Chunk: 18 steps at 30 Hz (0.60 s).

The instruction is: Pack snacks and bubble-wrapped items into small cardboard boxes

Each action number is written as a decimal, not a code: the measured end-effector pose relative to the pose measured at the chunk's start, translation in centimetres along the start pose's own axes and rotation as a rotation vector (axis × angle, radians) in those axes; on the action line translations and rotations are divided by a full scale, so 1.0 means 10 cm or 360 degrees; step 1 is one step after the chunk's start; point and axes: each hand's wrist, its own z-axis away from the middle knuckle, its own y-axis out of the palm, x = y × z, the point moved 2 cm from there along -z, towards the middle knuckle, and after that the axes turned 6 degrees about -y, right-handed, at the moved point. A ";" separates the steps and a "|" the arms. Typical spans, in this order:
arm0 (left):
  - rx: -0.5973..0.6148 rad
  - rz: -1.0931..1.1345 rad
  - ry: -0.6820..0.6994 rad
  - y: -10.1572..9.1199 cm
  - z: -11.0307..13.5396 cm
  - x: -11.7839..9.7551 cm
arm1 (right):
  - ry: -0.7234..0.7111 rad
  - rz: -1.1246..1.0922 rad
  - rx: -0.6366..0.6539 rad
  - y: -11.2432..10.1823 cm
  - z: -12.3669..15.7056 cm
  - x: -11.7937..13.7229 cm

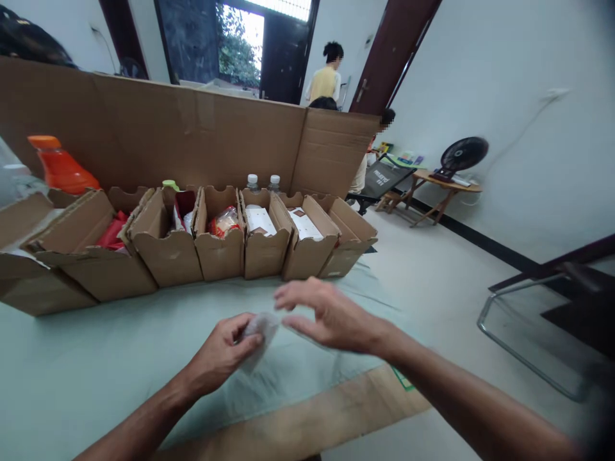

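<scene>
Between the thumb and fingers of my left hand [228, 352] is a small translucent plastic bag [262, 325], blurred, its contents unclear. My right hand [324, 314] hovers just to the right of the bag, thumb and fingers apart, holding nothing. Both hands are above the pale green cloth [182, 333] on the table. Beyond them stands a row of several open cardboard bins [221, 256]. One holds a red packet [114, 232], another a clear wrapped pack [225, 222], and two hold white boxes [306, 224].
A tall cardboard panel [192, 134] rises behind the bins, with an orange bottle [65, 166] and two clear bottles before it. Farther back are a person [327, 80], a folding chair [384, 179] and a fan [464, 155] on a small wooden table [444, 182]. A metal-framed chair [519, 358] stands at right.
</scene>
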 end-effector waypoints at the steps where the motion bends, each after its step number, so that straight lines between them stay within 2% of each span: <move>1: -0.0084 0.0121 -0.0117 -0.06 -0.02 0.13 | 0.0093 0.0079 -0.0131 -0.12 -0.08 -0.12; 3: -0.0284 0.0318 -0.0277 -0.19 -0.10 0.38 | 0.0332 0.0305 -0.0355 -0.45 -0.25 -0.42; 4: -0.0385 0.0373 -0.0321 -0.24 -0.14 0.49 | 0.0457 0.0427 -0.0348 -0.61 -0.35 -0.57; 5: -0.0468 0.0400 -0.0340 -0.28 -0.18 0.57 | 0.0573 0.0516 -0.0233 -0.74 -0.45 -0.72; 7: -0.0536 0.0409 -0.0339 -0.33 -0.24 0.66 | 0.0734 0.0545 0.0161 -0.87 -0.65 -0.99; 9: -0.0502 0.0424 -0.0315 -0.34 -0.26 0.69 | 0.0802 0.0451 0.0512 -0.85 -0.81 -1.19; 11: -0.0456 0.0449 -0.0282 -0.34 -0.26 0.68 | 0.0838 0.0396 0.0665 -0.76 -0.92 -1.31; 14: -0.0427 0.0447 -0.0250 -0.36 -0.24 0.67 | 0.0889 0.0400 0.0763 -0.65 -0.96 -1.41; 18: -0.0397 0.0410 -0.0230 -0.37 -0.24 0.69 | 0.0924 0.0436 0.0776 -0.62 -0.95 -1.48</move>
